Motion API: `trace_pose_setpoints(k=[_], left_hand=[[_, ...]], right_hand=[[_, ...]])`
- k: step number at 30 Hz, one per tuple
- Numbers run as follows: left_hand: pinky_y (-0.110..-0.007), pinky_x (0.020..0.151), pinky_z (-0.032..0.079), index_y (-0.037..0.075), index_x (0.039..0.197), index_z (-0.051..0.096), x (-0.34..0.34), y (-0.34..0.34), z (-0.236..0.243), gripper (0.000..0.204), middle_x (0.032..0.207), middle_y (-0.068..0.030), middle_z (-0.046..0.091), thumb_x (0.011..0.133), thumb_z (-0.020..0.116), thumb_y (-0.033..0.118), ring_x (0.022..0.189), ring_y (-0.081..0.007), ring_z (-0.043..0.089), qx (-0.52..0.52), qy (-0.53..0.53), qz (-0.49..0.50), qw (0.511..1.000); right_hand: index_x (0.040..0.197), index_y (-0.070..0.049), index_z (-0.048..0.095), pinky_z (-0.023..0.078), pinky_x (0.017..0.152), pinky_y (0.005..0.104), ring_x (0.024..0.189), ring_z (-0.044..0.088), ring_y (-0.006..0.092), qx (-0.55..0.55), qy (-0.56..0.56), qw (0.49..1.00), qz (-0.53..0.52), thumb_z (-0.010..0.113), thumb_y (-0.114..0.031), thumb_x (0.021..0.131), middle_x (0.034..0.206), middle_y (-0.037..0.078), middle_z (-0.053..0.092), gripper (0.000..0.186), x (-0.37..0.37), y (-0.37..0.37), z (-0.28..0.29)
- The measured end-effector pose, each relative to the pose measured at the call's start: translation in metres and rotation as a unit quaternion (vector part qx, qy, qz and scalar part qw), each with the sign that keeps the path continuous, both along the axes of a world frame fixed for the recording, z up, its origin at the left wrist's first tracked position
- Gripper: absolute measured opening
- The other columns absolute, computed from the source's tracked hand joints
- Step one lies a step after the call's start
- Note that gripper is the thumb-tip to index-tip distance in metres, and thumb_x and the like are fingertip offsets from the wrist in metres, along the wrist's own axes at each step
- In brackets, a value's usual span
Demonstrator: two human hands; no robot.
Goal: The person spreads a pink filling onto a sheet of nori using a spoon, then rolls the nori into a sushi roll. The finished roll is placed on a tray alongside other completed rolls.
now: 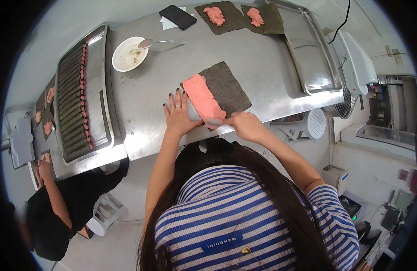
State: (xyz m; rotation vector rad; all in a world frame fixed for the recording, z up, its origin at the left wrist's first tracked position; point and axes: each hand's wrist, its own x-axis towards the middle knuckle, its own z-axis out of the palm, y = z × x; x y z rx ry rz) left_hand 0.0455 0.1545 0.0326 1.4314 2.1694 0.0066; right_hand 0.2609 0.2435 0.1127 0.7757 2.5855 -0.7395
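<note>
Pink paste covers half the seaweed sheet on the counter. Left hand lies flat, fingers spread, pinning the sheet; right hand's grip is closed on a spreader. Light, even strokes should avoid tearing.

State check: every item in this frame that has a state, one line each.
Seaweed sheet: flat, pink paste over its left half.
Left hand: fingers spread, pressing the table beside the sheet.
Right hand: shut on a spatula at the paste's near end.
Two far sheets: paste in unspread lumps.
Bowl: nearly empty.
Left tray: filled with finished rolls.
Phone: screen dark.
</note>
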Motion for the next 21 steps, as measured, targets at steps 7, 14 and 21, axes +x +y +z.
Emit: trace_pose_setpoints(k=[7, 14, 21], left_hand=[[-0.058, 0.113, 0.007, 0.012, 0.151, 0.005, 0.001, 0.003, -0.002, 0.126, 0.158, -0.0094, -0.001, 0.058, 0.074, 0.062, 0.145, -0.0334, -0.004, -0.013, 0.003, -0.006, 1.000], [-0.058, 0.113, 0.007, 0.011, 0.151, 0.004, 0.000, 0.002, 0.002, 0.126, 0.158, -0.0106, -0.002, 0.058, 0.074, 0.062, 0.145, -0.0347, -0.004, -0.019, 0.006, -0.008, 1.000], [-0.057, 0.113, 0.006, 0.011, 0.151, 0.005, 0.001, 0.003, -0.001, 0.126, 0.158, -0.0111, -0.002, 0.059, 0.074, 0.062, 0.145, -0.0350, -0.004, -0.013, 0.002, -0.008, 1.000]], right_hand=[[0.102, -0.009, 0.066, 0.053, 0.073, 0.0455, 0.087, 0.065, 0.0343, 0.061, 0.005, 0.998, -0.025, 0.054, -0.007, 0.077, 0.100, 0.013, 0.062, 0.028, 0.003, -0.020, -0.025], [0.096, -0.005, 0.064, 0.054, 0.068, 0.0422, 0.085, 0.066, 0.0303, 0.064, 0.026, 0.996, 0.056, 0.055, -0.010, 0.078, 0.095, 0.010, 0.062, 0.021, 0.011, -0.020, -0.006], [0.089, -0.009, 0.065, 0.054, 0.067, 0.0380, 0.082, 0.065, 0.0241, 0.194, 0.072, 0.975, 0.076, 0.055, -0.013, 0.079, 0.087, 0.007, 0.060, 0.015, 0.031, 0.004, -0.026]])
